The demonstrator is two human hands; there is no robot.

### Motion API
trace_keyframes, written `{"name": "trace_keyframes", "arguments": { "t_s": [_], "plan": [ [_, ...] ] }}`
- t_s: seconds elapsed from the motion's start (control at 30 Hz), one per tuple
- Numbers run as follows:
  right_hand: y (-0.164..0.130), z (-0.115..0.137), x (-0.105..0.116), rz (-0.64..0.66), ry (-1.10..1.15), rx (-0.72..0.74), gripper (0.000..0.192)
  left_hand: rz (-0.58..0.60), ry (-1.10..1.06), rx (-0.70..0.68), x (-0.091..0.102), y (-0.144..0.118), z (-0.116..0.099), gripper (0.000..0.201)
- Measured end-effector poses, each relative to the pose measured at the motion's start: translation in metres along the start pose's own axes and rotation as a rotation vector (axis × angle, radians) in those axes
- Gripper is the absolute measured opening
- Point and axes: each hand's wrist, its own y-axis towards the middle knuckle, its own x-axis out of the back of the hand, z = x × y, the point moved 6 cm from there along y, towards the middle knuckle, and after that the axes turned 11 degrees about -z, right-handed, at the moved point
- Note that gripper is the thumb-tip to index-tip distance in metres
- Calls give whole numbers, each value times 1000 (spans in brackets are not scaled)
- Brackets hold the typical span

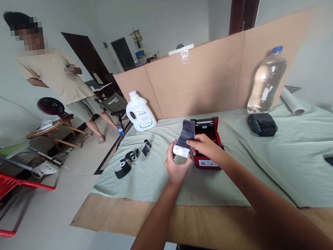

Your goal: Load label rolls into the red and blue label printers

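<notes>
Hands (pixel 176 168) (pixel 205 146) | pinch white paper roll (pixel 182 150) | boxy red printer (pixel 206 142)

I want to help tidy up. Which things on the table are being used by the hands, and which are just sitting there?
In use:
left hand and right hand, both holding the white roll with the dark ribbon
red printer, open, right behind it

Just lying about:
spare ribbon pieces
white detergent bottle
water bottle
small black device
paper roll
</notes>
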Motion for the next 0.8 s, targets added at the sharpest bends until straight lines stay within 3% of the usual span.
{"name": "trace_keyframes", "arguments": {
  "t_s": [0.13,0.47,0.63,0.8],
  "plan": [
    [-5,4,-4,142,52,-19,16,3,33,-31,1,-1,-4,73],
    [-13,3,-7,259,27,23,16,35,34,-54,0,-4,-4,81],
    [-6,8,0,182,-78,171,16,88,-17,-48,-7,-6,2,78],
    [13,10,51,-71,-432,303,21,155,7,-21,-15,-8,5,86]
  ]
}}
